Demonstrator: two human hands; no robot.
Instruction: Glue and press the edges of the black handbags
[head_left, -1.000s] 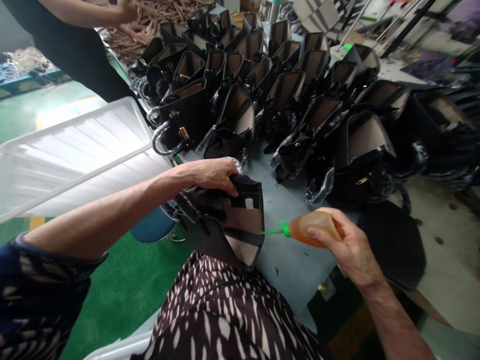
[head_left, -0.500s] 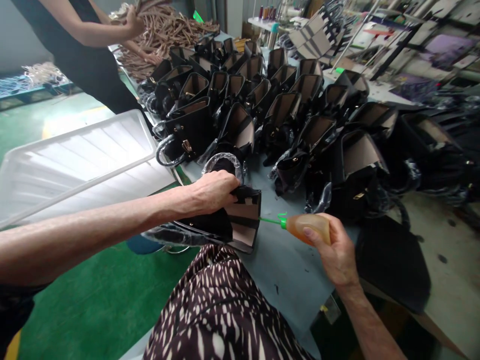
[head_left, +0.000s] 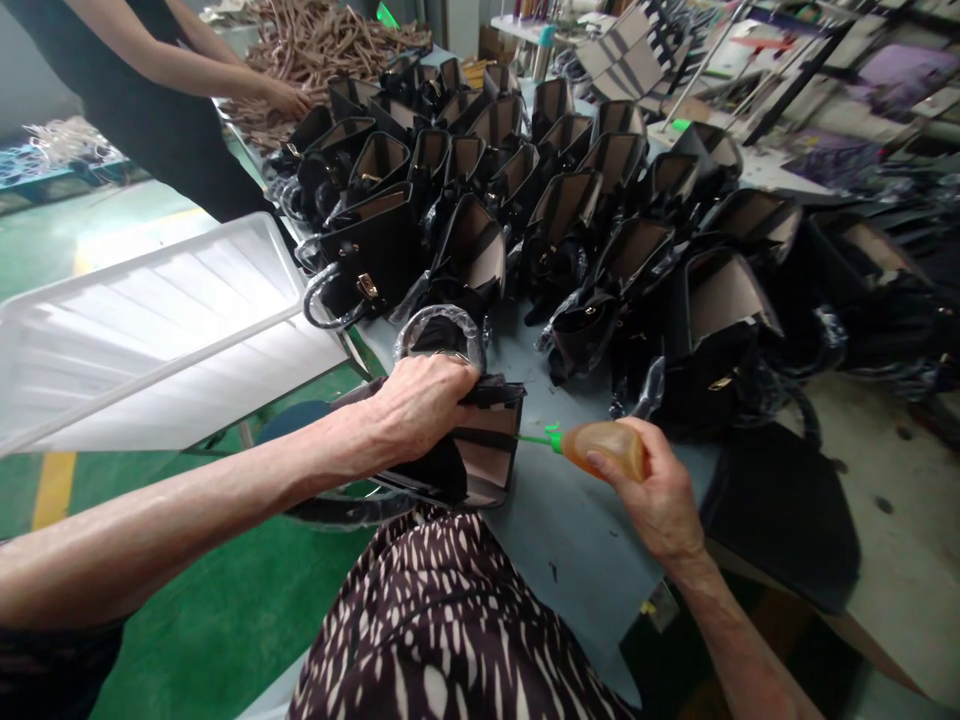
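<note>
A black handbag (head_left: 491, 455) with a beige striped lining lies on its side at the table's near edge, its open mouth facing right. My left hand (head_left: 427, 405) is closed on the bag's upper side, near a handle wrapped in clear plastic (head_left: 442, 318). Wrapped in the fingers of my right hand (head_left: 660, 490) is a squeeze bottle (head_left: 607, 450) of amber liquid with a green cap. Its thin green nozzle points left, the tip at the edge of the bag's mouth. Whether the tip touches the lining, I cannot tell.
Several black handbags (head_left: 555, 215) stand crowded across the grey table (head_left: 570, 530). A white plastic bin (head_left: 150, 290) is at the left. Behind it, a person (head_left: 165, 100) reaches toward a pile of brown straps (head_left: 322, 45). A black panel (head_left: 787, 510) lies at the right.
My right hand and the bottle have shifted slightly left. My left hand stays on the bag, its wrist a little lower. The other person's raised hand has come down to the strap pile.
</note>
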